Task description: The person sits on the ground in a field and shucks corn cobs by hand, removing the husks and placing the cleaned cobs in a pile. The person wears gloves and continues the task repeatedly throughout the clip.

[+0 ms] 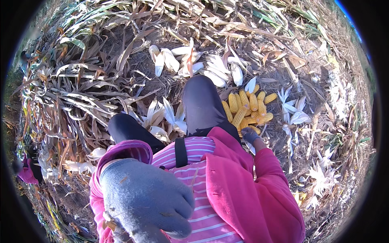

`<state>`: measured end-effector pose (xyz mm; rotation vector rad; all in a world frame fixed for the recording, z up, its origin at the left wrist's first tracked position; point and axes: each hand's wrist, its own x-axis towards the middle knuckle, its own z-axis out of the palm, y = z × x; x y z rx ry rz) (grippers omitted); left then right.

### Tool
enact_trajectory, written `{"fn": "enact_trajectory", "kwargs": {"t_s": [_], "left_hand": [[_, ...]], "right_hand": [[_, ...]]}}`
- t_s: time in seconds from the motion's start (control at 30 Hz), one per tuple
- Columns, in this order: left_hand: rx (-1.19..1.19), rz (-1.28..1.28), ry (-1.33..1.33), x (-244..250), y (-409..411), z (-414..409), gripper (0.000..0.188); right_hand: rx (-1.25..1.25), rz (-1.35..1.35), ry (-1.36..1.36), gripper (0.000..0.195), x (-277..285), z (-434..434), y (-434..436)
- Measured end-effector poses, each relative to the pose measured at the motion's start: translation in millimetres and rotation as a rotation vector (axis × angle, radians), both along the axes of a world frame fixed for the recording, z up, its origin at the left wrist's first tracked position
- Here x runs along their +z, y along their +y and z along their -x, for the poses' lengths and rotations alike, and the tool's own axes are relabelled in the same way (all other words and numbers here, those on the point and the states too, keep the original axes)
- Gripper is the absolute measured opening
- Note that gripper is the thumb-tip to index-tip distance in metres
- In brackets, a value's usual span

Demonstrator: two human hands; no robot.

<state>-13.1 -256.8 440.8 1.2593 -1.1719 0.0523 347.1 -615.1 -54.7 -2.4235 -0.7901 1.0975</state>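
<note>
My left hand [142, 197], in a grey knit glove, is raised close to the camera in front of my striped shirt. Its fingers are bent, and no object shows in it; the palm side is hidden. My right hand [250, 135], also gloved, is low beside my right thigh, at the near edge of a pile of husked yellow corn cobs [253, 101]. Whether it grips anything cannot be made out. Pale unhusked ears of corn [215, 68] lie on the ground beyond my knees. Opened white husks [173, 117] lie between my legs.
Dry corn stalks and leaves [88, 82] are heaped at the left and across the top. Peeled husks [293, 109] lie scattered to the right of the cobs, with more husks [323, 174] farther down. Another person in pink clothing [29, 173] is at the far left edge.
</note>
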Motion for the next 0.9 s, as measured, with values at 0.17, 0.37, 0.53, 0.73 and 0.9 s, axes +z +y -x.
{"fn": "enact_trajectory", "kwargs": {"t_s": [0.17,0.37,0.53,0.73,0.9], "left_hand": [[0.066,0.002,-0.122,3,-4,3,0.032],[0.335,-0.093,-0.365,18,-5,1,0.036],[0.395,0.142,-0.293,-10,-11,13,0.037],[0.544,0.118,0.678,-106,125,3,0.074],[1.403,-1.000,1.129,-308,246,1,0.059]], "right_hand": [[-0.086,-0.044,-0.006,0.025,-33,-18,-30],[-0.111,0.025,0.044,0.032,20,7,12],[-0.395,-0.080,0.261,0.031,41,-16,45],[-0.625,-0.427,0.260,0.029,56,-75,114],[-0.386,-0.674,0.086,0.026,130,-114,244]]}}
